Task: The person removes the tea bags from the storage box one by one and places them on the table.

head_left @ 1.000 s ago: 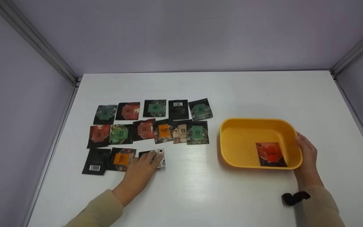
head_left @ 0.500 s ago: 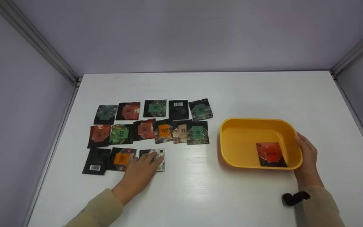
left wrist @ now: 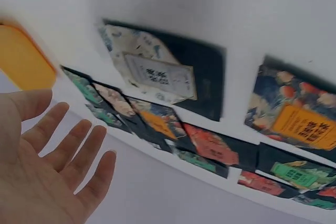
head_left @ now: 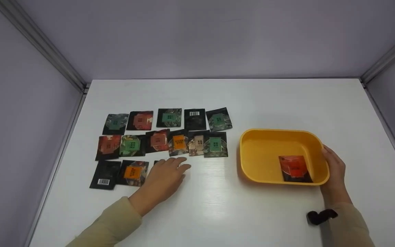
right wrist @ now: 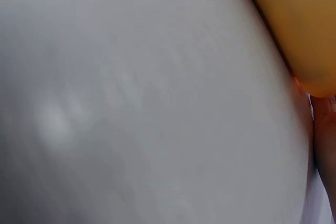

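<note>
In the head view my left hand [head_left: 165, 178] hovers over a black-and-white sachet at the right end of the front row, covering most of it. The left wrist view shows that sachet [left wrist: 152, 72] lying flat on the table, apart from the spread fingers [left wrist: 79, 150], which hold nothing. On the right, my right hand [head_left: 335, 169] grips the right side of a yellow plastic tub [head_left: 259, 156]; its thumb is hidden. A red-and-black sachet [head_left: 294, 168] lies inside the tub, near its front right corner. The right wrist view catches only the tub's outer wall [right wrist: 299, 19] and part of the hand.
Several more flat sachets lie in rows on the left half of the white table [head_left: 218, 219], including an orange-labelled one [head_left: 133, 172] and a barcode-up black one [head_left: 105, 175]. A small black object [head_left: 321, 216] is at the right sleeve. Walls enclose the back and sides.
My left hand has lifted off the black-and-white sachet and shifted slightly right, its fingers spreading. The sachet had been slid slightly before that. Right hand and tub stay put.
</note>
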The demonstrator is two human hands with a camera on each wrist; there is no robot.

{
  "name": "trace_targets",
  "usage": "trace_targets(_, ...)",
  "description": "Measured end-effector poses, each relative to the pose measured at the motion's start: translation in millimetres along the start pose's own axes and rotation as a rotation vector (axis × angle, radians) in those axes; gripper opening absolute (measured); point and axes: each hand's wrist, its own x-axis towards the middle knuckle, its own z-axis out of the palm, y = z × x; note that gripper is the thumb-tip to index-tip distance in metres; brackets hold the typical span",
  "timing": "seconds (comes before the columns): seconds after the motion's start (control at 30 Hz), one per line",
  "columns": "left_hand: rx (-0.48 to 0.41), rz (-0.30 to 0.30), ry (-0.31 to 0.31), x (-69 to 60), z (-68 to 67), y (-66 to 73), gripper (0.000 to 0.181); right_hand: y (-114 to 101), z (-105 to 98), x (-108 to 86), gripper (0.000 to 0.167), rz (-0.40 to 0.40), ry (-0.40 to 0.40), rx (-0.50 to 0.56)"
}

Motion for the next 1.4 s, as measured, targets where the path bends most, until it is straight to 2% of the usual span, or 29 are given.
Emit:
trace_targets(0.17,0.008,0.186,0.134,14.3,-14.1,16.8,0.023,1,0,-0.7,0.042,0.027,-0.015,-0.015)
trace_targets(0.27,0.011,0.324,0.179,22.0,-19.5,29.0,0.022,2,0,-1.4,0.043,0.027,-0.028,-0.023)
trace_targets(0.4,0.031,0.518,0.196,33.6,-25.0,46.3,0.021,3,-1,-2.0,0.04,0.014,-0.036,-0.011)
trace_targets(0.5,0.069,0.655,0.185,44.5,-28.4,58.5,0.021,4,-1,-1.8,0.04,0.009,-0.033,-0.004)
trace_targets(0.63,0.126,0.777,0.143,61.6,-30.1,73.8,0.023,3,0,-1.4,0.043,0.015,-0.031,-0.012)
trace_targets(0.77,0.145,0.84,0.124,77.8,-31.7,87.9,0.024,1,2,-1.1,0.046,0.026,-0.033,-0.041)
trace_targets(0.93,0.181,0.882,0.099,97.4,-39.0,108.2,0.027,-1,1,0.2,0.045,0.031,-0.024,-0.03)
trace_targets(1.07,0.233,0.889,0.066,117.7,-45.4,127.2,0.031,-1,-2,0.7,0.047,0.023,-0.039,-0.006)
trace_targets(1.23,0.28,0.88,0.015,151.2,-48.3,143.9,0.031,0,-3,1.1,0.046,0.021,-0.04,0.001)
trace_targets(1.4,0.26,0.844,0.005,182.6,-50.0,154.5,0.026,-1,-3,0.9,0.046,0.024,-0.031,-0.015)
